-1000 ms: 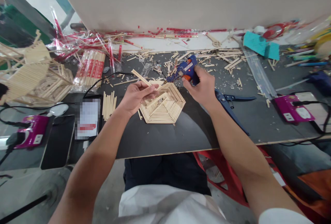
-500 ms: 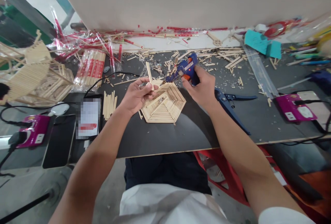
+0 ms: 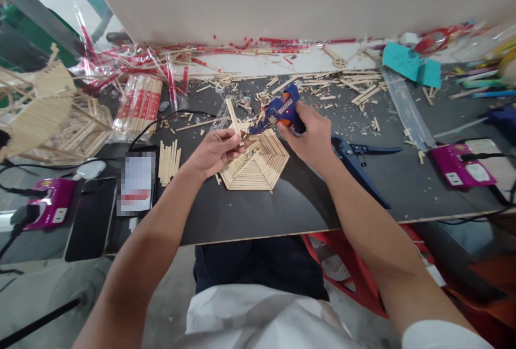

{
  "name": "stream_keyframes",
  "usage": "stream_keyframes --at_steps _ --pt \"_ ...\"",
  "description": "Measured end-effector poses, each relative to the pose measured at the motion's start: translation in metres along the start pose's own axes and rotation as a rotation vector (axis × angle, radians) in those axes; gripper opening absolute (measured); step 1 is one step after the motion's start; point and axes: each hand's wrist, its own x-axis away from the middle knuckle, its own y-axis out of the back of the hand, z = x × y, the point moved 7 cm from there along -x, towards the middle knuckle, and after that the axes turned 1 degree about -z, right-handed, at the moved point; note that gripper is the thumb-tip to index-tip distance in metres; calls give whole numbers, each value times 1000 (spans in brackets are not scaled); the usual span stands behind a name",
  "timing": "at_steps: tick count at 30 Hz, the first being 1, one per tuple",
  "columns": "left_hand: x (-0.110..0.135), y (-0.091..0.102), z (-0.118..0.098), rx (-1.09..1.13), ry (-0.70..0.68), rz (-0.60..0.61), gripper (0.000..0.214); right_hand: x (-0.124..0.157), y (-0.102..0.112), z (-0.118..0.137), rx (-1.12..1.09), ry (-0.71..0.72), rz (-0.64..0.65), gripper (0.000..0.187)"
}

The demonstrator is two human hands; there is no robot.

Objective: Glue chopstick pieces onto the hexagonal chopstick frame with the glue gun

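Between thumb and fingers, my left hand (image 3: 220, 150) pinches a pale wooden stick piece (image 3: 233, 115) that points up and away from me. My right hand (image 3: 308, 134) is wrapped round the grip of a blue glue gun (image 3: 282, 108) with an orange trigger. Its nozzle points down to the left, close to the lower end of the stick; whether they touch I cannot tell. Below both hands lies a polygonal panel of glued wooden sticks (image 3: 256, 174) in nested rows, its far left part hidden by my left hand.
Cut sticks (image 3: 169, 162) and two phones (image 3: 91, 220) lie to the left, near a purple power adapter (image 3: 50, 204). Blue cutters (image 3: 363, 171) rest on the right. Wood scraps (image 3: 322, 91) litter the back. A larger stick structure (image 3: 44, 118) stands far left.
My right hand has brought the glue gun left and slightly down, so its nozzle is nearer the stick's lower end. The left hand has barely moved.
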Motion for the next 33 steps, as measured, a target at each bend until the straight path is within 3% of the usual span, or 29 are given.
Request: stream_keyframes --at_steps 8,33 --pt "-1 -1 1 -19 10 61 32 0 0 -4 -38 -2 18 39" --pt "-2 3 5 -45 25 38 28 -2 2 -1 -61 18 73 26"
